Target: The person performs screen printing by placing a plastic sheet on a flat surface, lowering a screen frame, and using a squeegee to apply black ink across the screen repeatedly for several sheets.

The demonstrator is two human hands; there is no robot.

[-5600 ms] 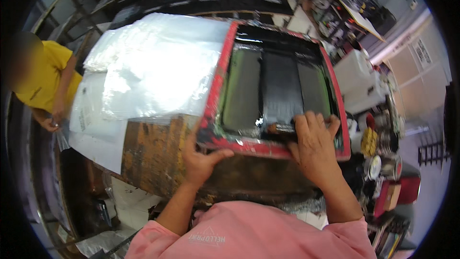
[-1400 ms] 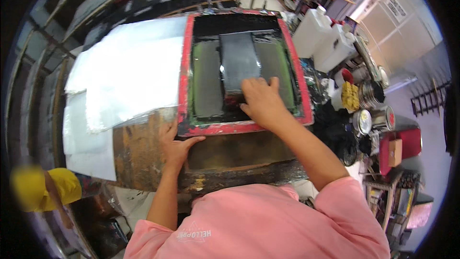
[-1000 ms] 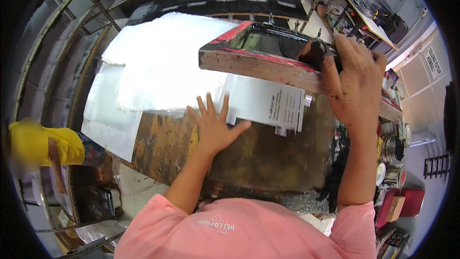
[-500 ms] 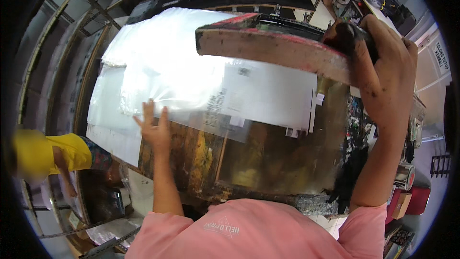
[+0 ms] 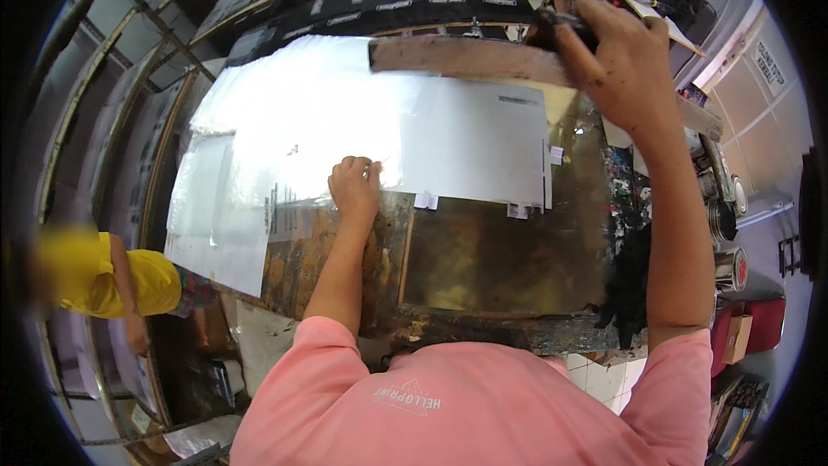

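Observation:
My right hand (image 5: 625, 65) grips the right end of a wooden-framed printing screen (image 5: 466, 59) by a dark, ink-stained part, holding the frame tilted up above the table. Fingers curled, my left hand (image 5: 354, 185) pinches at the near edge of a glossy stack of clear plastic sheets (image 5: 319, 134); glare hides how many it has hold of. Right of that hand a white sheet (image 5: 483, 134) lies flat, small folded paper tabs (image 5: 426, 201) along its edges. A clear sheet with dark printing (image 5: 280, 211) lies left of my hand.
Under the sheets is a stained work table (image 5: 500, 267). Metal racks (image 5: 112, 164) stand on the left, where a person in yellow (image 5: 142, 280) is. Black bags (image 5: 414, 4) lie beyond the table. Paint cans (image 5: 731, 269) stand at the right.
The printed clear sheet has shifted left. My left hand has gone from spread fingers to a pinch, further right. My right hand and the screen frame sit slightly higher and further left.

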